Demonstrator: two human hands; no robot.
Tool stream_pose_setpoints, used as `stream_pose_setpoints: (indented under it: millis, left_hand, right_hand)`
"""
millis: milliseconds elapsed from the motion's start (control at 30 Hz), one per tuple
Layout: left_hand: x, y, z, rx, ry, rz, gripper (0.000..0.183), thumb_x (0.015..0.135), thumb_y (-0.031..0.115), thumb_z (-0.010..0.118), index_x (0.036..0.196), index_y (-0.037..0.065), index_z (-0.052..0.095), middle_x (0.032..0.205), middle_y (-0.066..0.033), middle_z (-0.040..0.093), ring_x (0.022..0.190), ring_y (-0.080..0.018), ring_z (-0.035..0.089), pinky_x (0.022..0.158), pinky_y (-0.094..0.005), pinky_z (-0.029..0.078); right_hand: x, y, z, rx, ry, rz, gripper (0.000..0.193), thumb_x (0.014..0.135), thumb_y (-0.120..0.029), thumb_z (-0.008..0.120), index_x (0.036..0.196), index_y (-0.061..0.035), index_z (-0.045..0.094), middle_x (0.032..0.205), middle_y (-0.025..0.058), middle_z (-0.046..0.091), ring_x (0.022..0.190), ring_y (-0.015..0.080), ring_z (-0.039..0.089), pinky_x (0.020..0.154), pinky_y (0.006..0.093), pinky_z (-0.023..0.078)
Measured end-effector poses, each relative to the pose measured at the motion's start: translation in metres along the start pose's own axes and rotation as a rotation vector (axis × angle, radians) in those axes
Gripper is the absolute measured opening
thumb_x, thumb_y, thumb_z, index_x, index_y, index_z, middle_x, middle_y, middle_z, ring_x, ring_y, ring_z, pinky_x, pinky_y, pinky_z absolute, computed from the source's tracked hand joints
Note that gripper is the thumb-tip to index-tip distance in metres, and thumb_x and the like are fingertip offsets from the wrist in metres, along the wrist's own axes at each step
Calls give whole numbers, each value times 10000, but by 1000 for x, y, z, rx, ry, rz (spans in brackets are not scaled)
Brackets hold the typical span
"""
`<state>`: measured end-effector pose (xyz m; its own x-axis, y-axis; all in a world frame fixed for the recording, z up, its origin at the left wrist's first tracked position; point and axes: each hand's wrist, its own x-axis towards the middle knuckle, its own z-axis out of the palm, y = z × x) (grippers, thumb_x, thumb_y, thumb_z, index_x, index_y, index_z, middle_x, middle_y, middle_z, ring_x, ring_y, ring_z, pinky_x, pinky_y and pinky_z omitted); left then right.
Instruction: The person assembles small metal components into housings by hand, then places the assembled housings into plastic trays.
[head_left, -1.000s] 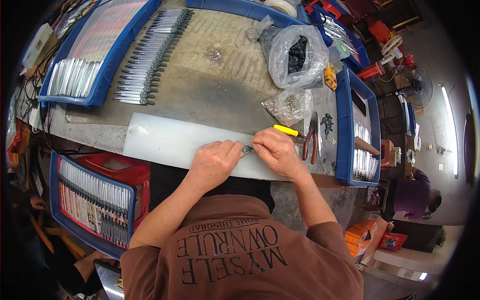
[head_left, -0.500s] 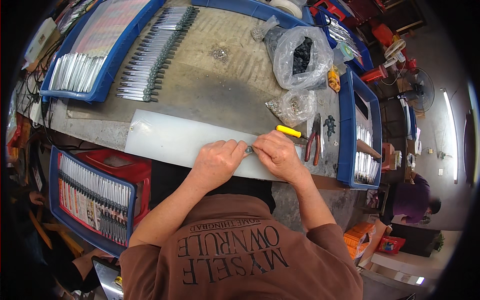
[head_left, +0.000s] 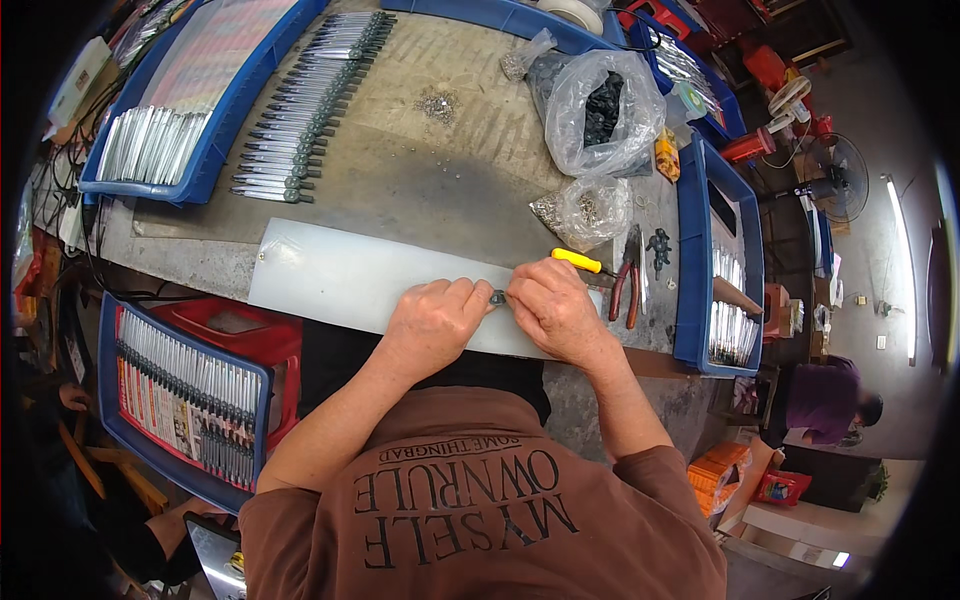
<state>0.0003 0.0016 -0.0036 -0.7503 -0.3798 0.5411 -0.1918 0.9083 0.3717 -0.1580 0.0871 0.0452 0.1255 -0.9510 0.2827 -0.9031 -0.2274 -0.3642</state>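
My left hand (head_left: 437,320) and my right hand (head_left: 556,308) meet over a long white board (head_left: 335,275) at the bench's near edge. Between their fingertips is a small dark grey piece (head_left: 497,298), pinched from both sides; its kind is too small to make out and the fingers hide most of it. Just beyond my right hand lies a yellow-handled tool (head_left: 577,261). Right of that hand, pliers with red handles (head_left: 625,288) lie beside a small clump of dark parts (head_left: 659,247).
Slim silver pieces with dark ends (head_left: 305,130) lie in a long row on the bench. Blue trays with similar pieces stand at left (head_left: 205,165), lower left (head_left: 262,400) and right (head_left: 690,300). Clear bags hold black parts (head_left: 650,120) and small metal bits (head_left: 585,215). A person (head_left: 825,400) bends at far right.
Both hands stay in nearly the same place, still pinching the small dark piece. My right hand's fingers have shifted slightly; the bench things have not visibly moved.
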Motion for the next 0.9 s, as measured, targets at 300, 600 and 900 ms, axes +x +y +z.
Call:
stream_pose_setpoints:
  millis: [300,600,900]
  left_hand:
    - [-1,-1,1,13,-10,10,148,738,180,599,768,68,506,606,-20,441,510,-143,503,440,-273,423]
    - [-1,0,0,10,-38,-2,209,716,178,633,866,54,555,616,-29,462,514,-163,514,448,-288,427]
    - [-3,1,1,38,-27,16,200,724,177,618,862,52,547,616,-30,450,506,-162,500,443,-286,423]
  right_hand:
    - [3,1,-2,2,-58,12,123,640,-27,603,741,-47,535,827,62,520,773,248,499,680,353,371]
    - [3,0,-2,45,-99,29,96,667,-31,588,750,-35,539,854,64,521,806,246,501,703,351,361]
    - [7,-3,0,58,-145,117,60,692,-56,582,733,-25,549,806,81,529,790,254,509,695,356,369]
